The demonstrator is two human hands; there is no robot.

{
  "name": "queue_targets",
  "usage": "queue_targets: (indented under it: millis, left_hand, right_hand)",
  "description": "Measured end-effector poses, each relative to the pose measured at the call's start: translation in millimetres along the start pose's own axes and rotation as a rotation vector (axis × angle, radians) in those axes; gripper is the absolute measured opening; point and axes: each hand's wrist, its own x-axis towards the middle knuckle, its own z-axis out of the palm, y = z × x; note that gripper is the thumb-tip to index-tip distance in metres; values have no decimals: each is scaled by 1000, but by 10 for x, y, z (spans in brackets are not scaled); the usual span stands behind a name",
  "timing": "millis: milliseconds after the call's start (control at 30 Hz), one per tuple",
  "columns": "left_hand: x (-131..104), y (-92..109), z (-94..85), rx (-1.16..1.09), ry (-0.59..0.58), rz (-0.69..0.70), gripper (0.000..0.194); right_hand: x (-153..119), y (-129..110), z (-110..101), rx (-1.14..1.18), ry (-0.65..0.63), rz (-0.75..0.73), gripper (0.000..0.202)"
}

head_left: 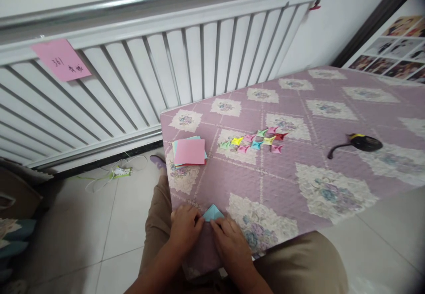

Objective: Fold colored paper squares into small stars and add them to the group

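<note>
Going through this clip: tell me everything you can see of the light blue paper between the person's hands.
The light blue paper looks thin, matte and folded, showing a small triangular outline with its peak pointing away from the person. It lies low on the patterned tablecloth. The left hand is at its left corner and the right hand at its right; fingers partly cover both. Its underside and exact fold layers can't be made out.

The light is soft, the edges stretched.
</note>
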Motion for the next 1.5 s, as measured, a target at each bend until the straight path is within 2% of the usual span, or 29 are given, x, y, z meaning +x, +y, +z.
queue_targets:
  millis: [367, 533, 733, 833, 933, 1000, 1167, 1500]
  left_hand:
    - [45, 21, -3, 80, -29, 36, 15]
    - [112, -12, -25, 101, -72, 71, 13]
    - [147, -80, -44, 61, -75, 111, 9]
    - [56, -108, 46, 69, -17, 239, 11]
    - [-95, -130, 218, 72, 76, 461, 23]
    - [-186, -150, 339, 99, 109, 535, 31]
    - [-276, -204, 493, 175, 92, 520, 39]
    - [-257, -142, 434, 183, 93, 522, 42]
  right_hand:
    - [14, 0, -38, 40, -43, 17, 26]
    - [31, -10, -50, 56, -69, 42, 27]
    - [-3, -10, 12, 36, -42, 59, 28]
    - [-12, -6, 31, 25, -25, 50, 28]
    - [-2, -13, 26, 7, -52, 50, 26]
    - [6, -22, 17, -18, -64, 59, 24]
    - [-9, -21, -4, -45, -83, 26, 28]
    - [-157, 142, -62, -56, -54, -21, 30]
